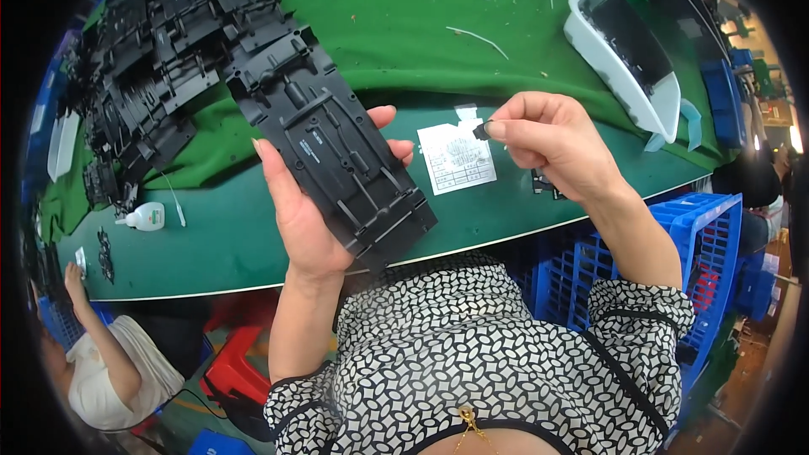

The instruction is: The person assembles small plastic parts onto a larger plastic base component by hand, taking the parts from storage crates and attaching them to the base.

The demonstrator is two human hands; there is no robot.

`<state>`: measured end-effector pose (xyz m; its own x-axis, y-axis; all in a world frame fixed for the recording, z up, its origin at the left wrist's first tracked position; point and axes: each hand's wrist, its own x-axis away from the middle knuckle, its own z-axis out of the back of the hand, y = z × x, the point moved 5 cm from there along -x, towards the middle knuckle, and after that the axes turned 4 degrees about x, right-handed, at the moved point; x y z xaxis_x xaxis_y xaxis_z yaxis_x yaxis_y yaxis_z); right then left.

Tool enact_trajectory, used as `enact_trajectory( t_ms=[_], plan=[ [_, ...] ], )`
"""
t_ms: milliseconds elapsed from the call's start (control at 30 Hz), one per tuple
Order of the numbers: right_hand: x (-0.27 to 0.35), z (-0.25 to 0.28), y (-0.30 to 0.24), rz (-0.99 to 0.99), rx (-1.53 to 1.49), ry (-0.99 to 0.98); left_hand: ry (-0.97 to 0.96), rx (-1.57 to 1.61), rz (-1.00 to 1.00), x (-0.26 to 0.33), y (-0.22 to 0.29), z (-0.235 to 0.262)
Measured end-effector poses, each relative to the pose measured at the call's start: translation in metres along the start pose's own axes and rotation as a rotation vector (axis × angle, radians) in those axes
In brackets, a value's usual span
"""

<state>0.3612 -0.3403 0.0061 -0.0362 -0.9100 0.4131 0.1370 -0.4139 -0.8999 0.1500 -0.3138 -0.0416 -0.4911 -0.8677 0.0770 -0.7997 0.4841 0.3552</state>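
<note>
Left hand (303, 227): grasping one black moulded plastic panel (337, 147), thumb along its left edge, fingertips showing past its right edge; panel held aslant above the near side of the green table (227, 253), its ribbed face to the camera.

Right hand (560, 139): small black piece (481, 131) pinched between thumb and forefinger, apart from the panel, in view over the upper right corner of a printed white sheet (455, 168); the kind of piece cannot be told.

Far left: heap of similar black panels (168, 29) on rumpled green cloth (404, 25); nearer, one white bottle (152, 216) lying on its side.

Far right: white tray (602, 55) with black contents, on the cloth; blue crate (712, 219) beside the table
</note>
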Motion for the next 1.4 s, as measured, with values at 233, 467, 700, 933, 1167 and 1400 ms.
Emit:
enact_trajectory(
  t_ms=[233, 467, 700, 933, 1167, 1400],
  plan=[
    [0.003, -0.003, 0.013, -0.086, -0.318, -0.102, -0.042, 0.062, 0.046, 0.003, -0.002, -0.006],
    [0.028, -0.013, -0.022, 1.088, 1.102, 0.303, -0.112, 0.096, 0.024, 0.000, 0.003, -0.012],
    [0.059, -0.041, -0.026, 1.394, 0.987, 0.138, -0.087, 0.022, -0.035, 0.003, 0.007, -0.014],
    [0.069, -0.060, -0.022, 1.510, 1.038, 0.113, -0.115, -0.032, -0.090, 0.007, 0.006, -0.024],
    [0.067, -0.066, -0.019, 1.521, 1.066, 0.114, -0.111, -0.065, -0.132, 0.009, 0.007, -0.025],
    [0.066, -0.071, -0.017, 1.528, 1.110, 0.112, -0.113, -0.077, -0.136, 0.010, 0.007, -0.025]
  ],
)
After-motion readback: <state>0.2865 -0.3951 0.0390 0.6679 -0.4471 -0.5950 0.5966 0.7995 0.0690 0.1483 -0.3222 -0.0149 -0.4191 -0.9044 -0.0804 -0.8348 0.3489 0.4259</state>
